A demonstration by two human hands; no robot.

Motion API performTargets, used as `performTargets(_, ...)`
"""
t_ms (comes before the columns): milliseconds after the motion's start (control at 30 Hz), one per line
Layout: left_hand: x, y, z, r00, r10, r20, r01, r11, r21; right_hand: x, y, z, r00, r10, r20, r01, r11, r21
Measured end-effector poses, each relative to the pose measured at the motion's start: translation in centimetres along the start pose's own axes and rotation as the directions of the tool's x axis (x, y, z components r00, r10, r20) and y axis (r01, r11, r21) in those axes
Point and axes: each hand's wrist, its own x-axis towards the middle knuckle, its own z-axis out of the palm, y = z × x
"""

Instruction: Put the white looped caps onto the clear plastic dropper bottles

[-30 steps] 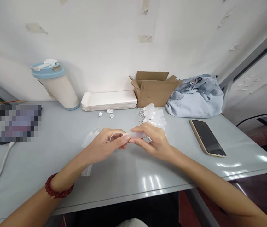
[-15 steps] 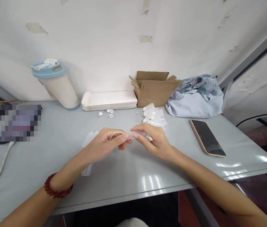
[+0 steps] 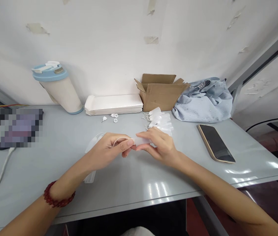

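A small translucent plastic sleeve (image 3: 142,141) with a pale cord loop (image 3: 116,141) is held between my hands above the table. My left hand (image 3: 110,147) pinches its left end between thumb and fingers, and the cord curves over that hand. Around the sleeve's other end are the thumb and fingers of my right hand (image 3: 160,144), touching its edges. Similar clear sleeves (image 3: 89,177) lie partly hidden beneath my left hand and wrist. Beyond my right hand rests a pile of frosted sleeves (image 3: 162,121) with stringy ends.
Small white plastic pieces (image 3: 114,115) lie before a stack of white envelopes (image 3: 114,104). An open cardboard box (image 3: 162,96), a blue cloth bag (image 3: 204,101) and a tumbler (image 3: 60,88) stand by the wall. A phone (image 3: 216,143) lies right; a blurred device (image 3: 20,127) with a cable lies left.
My right fingers have spread a little, so more of the sleeve shows between my hands. My left hand has shifted very slightly left and keeps its pinch.
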Motion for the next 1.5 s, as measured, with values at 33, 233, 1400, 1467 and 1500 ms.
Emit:
performTargets(33,0.0,0.1,0.0,1.0,0.003,-0.012,-0.003,1.0,0.014,0.0,0.0,0.0,0.999,0.031,0.007,-0.031,0.999,0.029)
performTargets(233,0.0,0.1,0.5,0.997,0.035,-0.068,-0.031,0.998,0.047,0.1,-0.5,-0.4,0.949,0.27,0.162,-0.307,0.91,0.279)
performTargets(1400,-0.1,-0.1,0.7,0.995,-0.027,-0.094,0.028,1.0,0.005,0.9,-0.4,-1.4,0.893,0.325,0.312,-0.436,0.797,0.417)
performTargets(1467,-0.2,0.1,0.8,0.995,0.012,-0.096,-0.005,0.997,0.071,0.9,-0.3,-1.3,0.854,0.381,0.354,-0.514,0.72,0.467)
performTargets(1500,-0.2,0.2,0.8,0.995,0.031,-0.097,-0.02,0.993,0.113,0.8,-0.2,-1.2,0.823,0.417,0.384,-0.565,0.661,0.494)
